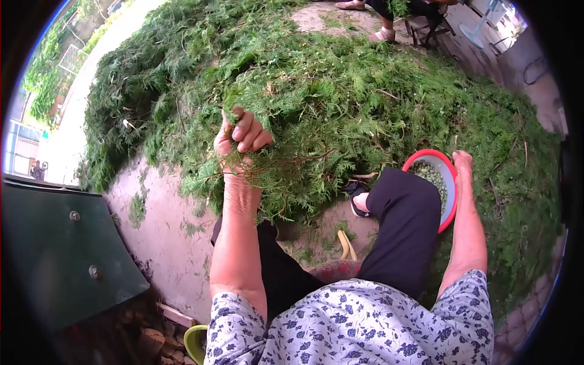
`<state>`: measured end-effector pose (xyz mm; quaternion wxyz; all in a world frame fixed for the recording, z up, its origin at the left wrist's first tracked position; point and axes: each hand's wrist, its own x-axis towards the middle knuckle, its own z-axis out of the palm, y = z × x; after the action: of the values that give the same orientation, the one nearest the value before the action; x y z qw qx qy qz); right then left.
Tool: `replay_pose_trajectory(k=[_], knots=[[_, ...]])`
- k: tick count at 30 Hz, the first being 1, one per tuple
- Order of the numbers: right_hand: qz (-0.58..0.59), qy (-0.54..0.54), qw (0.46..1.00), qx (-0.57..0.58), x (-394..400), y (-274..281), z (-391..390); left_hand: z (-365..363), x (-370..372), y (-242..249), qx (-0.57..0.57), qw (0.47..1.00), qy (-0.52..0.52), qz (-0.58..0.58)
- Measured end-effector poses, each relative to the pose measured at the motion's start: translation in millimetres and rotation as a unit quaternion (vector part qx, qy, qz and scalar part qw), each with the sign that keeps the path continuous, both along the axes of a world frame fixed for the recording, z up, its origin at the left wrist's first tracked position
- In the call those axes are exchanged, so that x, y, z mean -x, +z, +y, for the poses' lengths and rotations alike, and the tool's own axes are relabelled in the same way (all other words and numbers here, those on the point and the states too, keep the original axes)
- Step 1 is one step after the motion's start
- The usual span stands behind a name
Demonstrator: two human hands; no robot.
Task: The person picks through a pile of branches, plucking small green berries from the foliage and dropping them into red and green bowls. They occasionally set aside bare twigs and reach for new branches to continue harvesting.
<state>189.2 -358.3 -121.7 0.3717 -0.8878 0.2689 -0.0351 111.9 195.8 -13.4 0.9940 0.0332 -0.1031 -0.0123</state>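
My left hand (244, 132) is raised at left of centre, its fingers closed round a green conifer sprig (233, 100). Feathery leaves stick up above the fist, and more branch (261, 164) with a brown stem spreads across the wrist. My right hand (462, 161) is at the far rim of a red-rimmed bowl (431, 152), its fingers curled in. A small thin tip shows above it; what it grips, if anything, I cannot make out. Inside the bowl are many small round green cones or berries (432, 176). My right knee covers part of the bowl.
A large heap of cut conifer branches (340, 79) spreads ahead and to the right. A dark green panel (67, 243) stands at left, with a yellow-green bucket (196, 342) below. Another person's foot (383, 34) and a fan (473, 35) are at the top right.
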Motion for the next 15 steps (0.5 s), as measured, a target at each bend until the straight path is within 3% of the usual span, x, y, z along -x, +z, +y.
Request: replay_pose_trajectory(k=[1,3,5,7,11,12,14,15], knots=[[0.0,-0.025,0.998,0.066,6.9,11.1,5.0,-1.3,3.8,-0.3,0.008,0.999,0.004,-0.039],[-0.074,0.067,0.991,0.091,12.6,29.7,32.2,-4.8,12.3,1.0,0.037,0.997,0.011,-0.063],[-0.132,0.066,0.97,-0.195,14.7,64.0,93.4,-8.3,18.8,2.9,0.048,0.995,0.02,-0.087],[-0.191,0.162,0.93,-0.27,26.3,90.3,150.2,-14.5,31.5,9.6,0.076,0.991,0.039,-0.1],[-0.097,0.294,0.918,-0.247,61.2,127.4,235.5,-25.2,58.2,22.8,0.116,0.987,0.077,-0.085],[-0.116,0.34,0.912,-0.196,64.4,123.0,240.2,-27.0,62.7,24.2,0.118,0.986,0.075,-0.089],[-0.289,0.335,0.897,0.003,64.0,109.9,230.9,-25.7,75.6,23.5,0.119,0.985,0.099,-0.076],[-0.245,0.297,0.923,-0.003,65.8,111.2,217.8,-25.3,81.8,23.3,0.134,0.984,0.099,-0.069]])
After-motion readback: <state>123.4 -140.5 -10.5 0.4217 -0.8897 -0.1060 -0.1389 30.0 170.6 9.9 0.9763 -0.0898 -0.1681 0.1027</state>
